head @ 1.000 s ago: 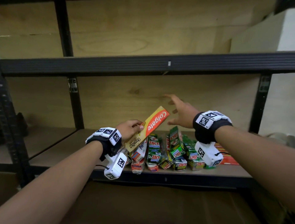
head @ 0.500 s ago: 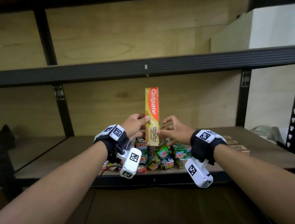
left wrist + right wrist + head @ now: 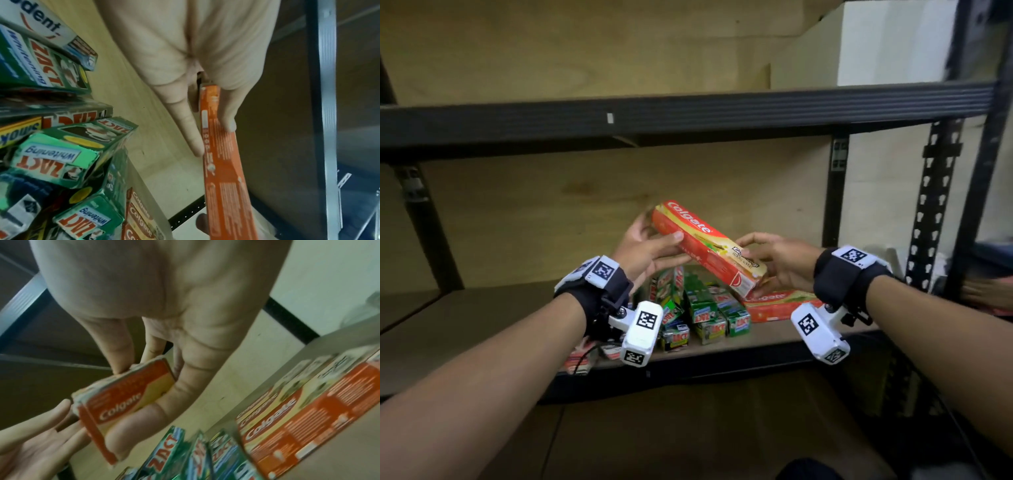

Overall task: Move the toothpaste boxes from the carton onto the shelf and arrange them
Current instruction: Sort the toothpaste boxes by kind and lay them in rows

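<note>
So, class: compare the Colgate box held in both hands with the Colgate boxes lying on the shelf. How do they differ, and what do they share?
The held Colgate box is in the air, tilted; the Colgate boxes on the shelf lie flat. The held one is gripped by the left hand and right hand; the others are untouched. Both share red-and-yellow Colgate packaging.

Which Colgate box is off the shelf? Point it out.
The tilted Colgate box, held in the air at either end by the left hand and right hand; the other Colgate boxes lie flat on the shelf.
</note>
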`<state>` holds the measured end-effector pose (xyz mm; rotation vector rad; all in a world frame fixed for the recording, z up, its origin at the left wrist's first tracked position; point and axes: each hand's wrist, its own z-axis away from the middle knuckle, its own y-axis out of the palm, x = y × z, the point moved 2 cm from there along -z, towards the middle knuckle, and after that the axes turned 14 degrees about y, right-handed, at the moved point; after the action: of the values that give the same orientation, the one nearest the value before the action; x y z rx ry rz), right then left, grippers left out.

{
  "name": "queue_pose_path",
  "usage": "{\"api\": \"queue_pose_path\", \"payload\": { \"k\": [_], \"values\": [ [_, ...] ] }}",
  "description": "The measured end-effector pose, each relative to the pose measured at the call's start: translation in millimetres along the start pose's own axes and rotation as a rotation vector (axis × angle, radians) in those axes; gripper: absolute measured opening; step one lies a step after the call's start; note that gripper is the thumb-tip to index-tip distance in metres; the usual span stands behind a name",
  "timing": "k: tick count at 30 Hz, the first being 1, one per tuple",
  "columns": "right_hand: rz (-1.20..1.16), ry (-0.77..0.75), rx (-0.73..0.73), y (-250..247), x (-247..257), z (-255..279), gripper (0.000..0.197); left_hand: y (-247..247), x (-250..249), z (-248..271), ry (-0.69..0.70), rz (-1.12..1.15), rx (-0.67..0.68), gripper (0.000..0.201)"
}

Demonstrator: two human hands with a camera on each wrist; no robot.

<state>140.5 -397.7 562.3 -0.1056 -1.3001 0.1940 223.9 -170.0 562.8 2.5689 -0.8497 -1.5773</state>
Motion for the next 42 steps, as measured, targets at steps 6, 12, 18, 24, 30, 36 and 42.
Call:
{"api": "queue_pose_path", "payload": {
  "k": [6, 12, 18, 24, 30, 36, 42],
  "values": [
    [0.381, 0.05, -0.096, -52.6, -8.3, 18.3, 0.063, 39.1, 24.5, -5.0, -0.063, -0.215, 0.043, 0.068],
    [0.876, 0.077, -0.349, -110.5, -25.4, 21.6, 0.055, 64.9, 53.7, -8.5, 0.013, -0.939, 0.318, 0.054],
    [1.275, 0.202, -0.426, -132.6, -53.5, 21.4, 0.056, 102.8, 98.5, 4.3, 0.028, -1.498, 0.844, 0.051],
    [1.299, 0.259, -0.417, -141.5, -89.6, 1.2, 0.061, 113.6, 126.5, 11.5, 0.04, -1.697, 0.96, 0.058],
    [1.323, 0.241, -0.421, -137.0, -98.8, -11.3, 0.062, 107.8, 136.9, 9.7, 0.007, -1.638, 0.921, 0.056],
    [1.266, 0.239, -0.446, -147.9, -102.4, -25.4, 0.072, 106.6, 139.2, 2.9, -0.035, -1.595, 0.866, 0.053],
    [1.291, 0.232, -0.404, -146.1, -103.3, -27.7, 0.064, 108.7, 133.8, -2.7, -0.106, -1.461, 0.804, 0.054]
  ]
}}
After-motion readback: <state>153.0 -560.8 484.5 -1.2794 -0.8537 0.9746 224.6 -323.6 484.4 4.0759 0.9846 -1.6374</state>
